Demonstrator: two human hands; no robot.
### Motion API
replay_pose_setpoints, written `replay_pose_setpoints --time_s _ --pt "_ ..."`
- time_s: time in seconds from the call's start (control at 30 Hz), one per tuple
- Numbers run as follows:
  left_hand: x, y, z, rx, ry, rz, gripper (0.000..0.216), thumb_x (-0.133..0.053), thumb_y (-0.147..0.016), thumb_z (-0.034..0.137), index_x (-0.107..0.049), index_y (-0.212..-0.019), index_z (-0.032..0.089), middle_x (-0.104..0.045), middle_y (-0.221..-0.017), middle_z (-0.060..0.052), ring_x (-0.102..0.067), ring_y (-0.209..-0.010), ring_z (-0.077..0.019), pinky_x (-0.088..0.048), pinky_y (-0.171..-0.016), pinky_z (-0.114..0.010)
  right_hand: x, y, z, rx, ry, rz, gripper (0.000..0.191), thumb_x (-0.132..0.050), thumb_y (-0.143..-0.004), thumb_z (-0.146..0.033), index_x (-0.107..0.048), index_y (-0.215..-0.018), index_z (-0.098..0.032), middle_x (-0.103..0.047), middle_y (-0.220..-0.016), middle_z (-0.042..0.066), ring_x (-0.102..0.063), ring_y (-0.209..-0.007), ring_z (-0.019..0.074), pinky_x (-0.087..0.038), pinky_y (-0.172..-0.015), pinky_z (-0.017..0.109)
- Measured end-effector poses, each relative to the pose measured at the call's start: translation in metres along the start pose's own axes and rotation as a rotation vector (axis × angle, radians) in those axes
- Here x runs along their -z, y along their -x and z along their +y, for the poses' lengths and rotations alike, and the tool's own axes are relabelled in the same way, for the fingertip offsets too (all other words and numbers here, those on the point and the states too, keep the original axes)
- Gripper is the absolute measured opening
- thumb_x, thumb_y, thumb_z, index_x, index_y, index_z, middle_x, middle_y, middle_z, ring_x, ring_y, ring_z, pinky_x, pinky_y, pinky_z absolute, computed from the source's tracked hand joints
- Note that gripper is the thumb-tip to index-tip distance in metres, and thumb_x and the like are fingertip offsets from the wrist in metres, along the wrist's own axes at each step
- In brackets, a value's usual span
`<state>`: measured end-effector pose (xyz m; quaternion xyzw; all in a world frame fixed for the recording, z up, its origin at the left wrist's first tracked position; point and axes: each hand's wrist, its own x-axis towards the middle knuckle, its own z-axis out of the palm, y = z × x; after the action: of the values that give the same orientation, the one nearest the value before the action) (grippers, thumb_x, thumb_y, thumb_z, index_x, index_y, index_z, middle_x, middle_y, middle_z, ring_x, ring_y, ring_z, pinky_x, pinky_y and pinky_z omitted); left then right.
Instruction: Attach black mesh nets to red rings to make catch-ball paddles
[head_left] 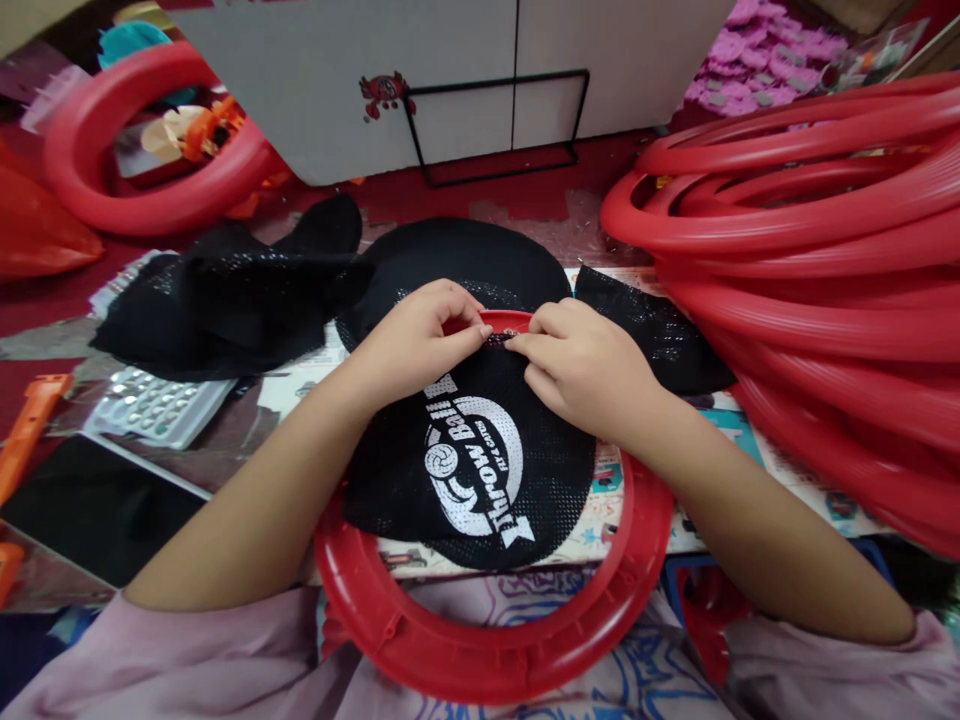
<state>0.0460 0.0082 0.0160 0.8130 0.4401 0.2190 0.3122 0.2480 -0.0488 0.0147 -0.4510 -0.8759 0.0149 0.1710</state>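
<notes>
A red plastic ring (495, 650) lies in front of me, its near side over my lap and its far side under my hands. Across its opening hangs a black mesh disc (397, 480) with a white "Throw Ball" print. My left hand (424, 335) pinches the mesh edge at the ring's far rim, thumb and finger together. Close beside it, my right hand (581, 360) presses its fingertips on the same edge, near a small shiny spot. Whatever lies right under the fingertips is partly hidden. More black mesh discs (457, 245) lie just beyond the ring.
Red rings (787, 220) are piled high at the right. Another red ring (82, 160) stands at the far left. Black cloth (225, 300), a tray of small pieces (157, 405) and a dark flat tablet-like object (105, 510) lie left. A white board (457, 60) and black wire frame (499, 78) stand behind.
</notes>
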Motion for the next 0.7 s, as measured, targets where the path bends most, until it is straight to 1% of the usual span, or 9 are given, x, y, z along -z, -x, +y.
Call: replay_pose_setpoints --time_s 0.27,0.47,0.53,0.6,0.7 --pt "-0.002 0.000 0.002 0.004 -0.024 0.000 0.021 -0.056 -0.083 0.030 -0.054 -0.067 0.017 -0.066 -0.095 -0.006 -0.061 -0.088 -0.0191 -0.048 -0.084 -0.035 -0.004 -0.001 0.002 -0.007 -0.009 0.019 0.032 -0.042 -0.090 -0.012 -0.073 -0.097 -0.011 -0.062 -0.087 0.012 -0.045 -0.080 0.0214 -0.038 -0.071 0.034" --pt "-0.003 -0.001 0.001 -0.012 -0.036 -0.001 0.017 -0.056 -0.081 0.028 -0.058 -0.068 0.017 -0.065 -0.096 -0.007 -0.061 -0.092 -0.0202 -0.048 -0.088 -0.037 -0.001 -0.001 0.000 -0.005 0.032 -0.027 0.031 -0.044 -0.089 -0.012 -0.073 -0.096 -0.011 -0.063 -0.088 0.012 -0.047 -0.081 0.0221 -0.037 -0.070 0.034" --pt "0.002 0.001 0.001 -0.017 -0.013 -0.024 0.018 -0.057 -0.082 0.031 -0.062 -0.073 0.016 -0.066 -0.099 -0.007 -0.062 -0.095 -0.0208 -0.048 -0.090 -0.038 0.002 0.000 -0.003 0.023 0.049 -0.045 0.029 -0.045 -0.089 -0.012 -0.073 -0.095 -0.012 -0.064 -0.088 0.011 -0.048 -0.080 0.0221 -0.036 -0.069 0.034" --pt "0.009 0.005 0.001 -0.023 0.012 -0.075 0.018 -0.060 -0.081 0.034 -0.066 -0.082 0.017 -0.066 -0.104 -0.007 -0.062 -0.098 -0.0217 -0.047 -0.092 -0.038 0.007 0.003 -0.007 0.045 0.074 -0.077 0.026 -0.046 -0.089 -0.012 -0.072 -0.092 -0.014 -0.064 -0.085 0.010 -0.049 -0.078 0.0217 -0.035 -0.067 0.034" --pt "0.020 0.011 -0.001 0.005 -0.015 -0.111 0.022 -0.063 -0.079 0.036 -0.067 -0.092 0.019 -0.066 -0.107 -0.007 -0.062 -0.100 -0.0227 -0.047 -0.092 -0.039 0.015 0.006 -0.016 0.062 0.136 -0.131 0.023 -0.047 -0.088 -0.010 -0.068 -0.082 -0.016 -0.064 -0.080 0.009 -0.052 -0.076 0.0214 -0.032 -0.065 0.034"
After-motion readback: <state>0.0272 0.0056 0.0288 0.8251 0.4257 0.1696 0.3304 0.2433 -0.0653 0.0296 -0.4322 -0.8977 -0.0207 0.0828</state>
